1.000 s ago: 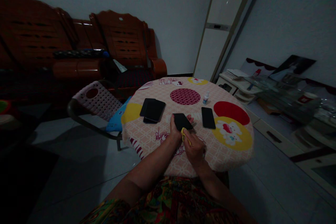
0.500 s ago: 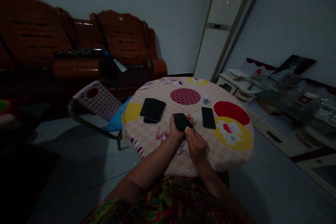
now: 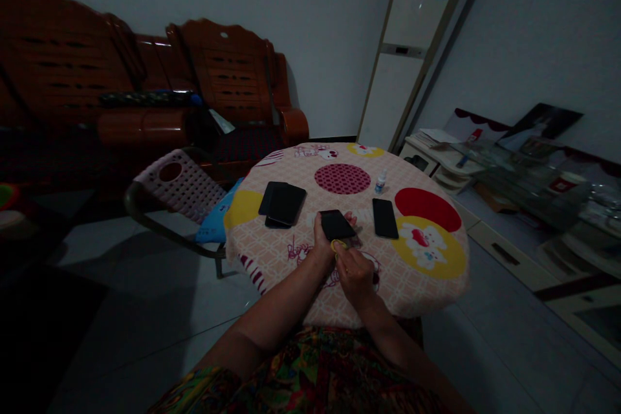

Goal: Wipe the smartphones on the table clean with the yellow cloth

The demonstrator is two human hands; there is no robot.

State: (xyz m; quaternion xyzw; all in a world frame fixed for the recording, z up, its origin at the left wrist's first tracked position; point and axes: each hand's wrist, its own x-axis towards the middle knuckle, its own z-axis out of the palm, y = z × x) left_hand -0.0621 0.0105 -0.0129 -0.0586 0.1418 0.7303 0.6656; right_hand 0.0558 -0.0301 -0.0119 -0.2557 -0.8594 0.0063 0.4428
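My left hand [image 3: 321, 240] grips a black phone [image 3: 336, 224] just above the round table [image 3: 427, 272], screen up. My right hand [image 3: 354, 275] pinches a small yellow cloth [image 3: 336, 244] against the phone's near edge. Another black phone [image 3: 385, 217] lies flat to the right. Two stacked black phones [image 3: 282, 204] lie to the left. A small white bottle [image 3: 381, 181] stands behind them near the table's far side.
A patterned cloth with red and yellow circles covers the table. A pink woven chair [image 3: 179, 189] with a blue cushion stands at the left. A dark wooden sofa [image 3: 145, 90] lines the back wall. A low white cabinet [image 3: 446, 162] with clutter is at the right.
My right hand with the yellow cloth has shifted along the phone's near edge, out to the right and now back left. The phone and left hand stayed nearly still.
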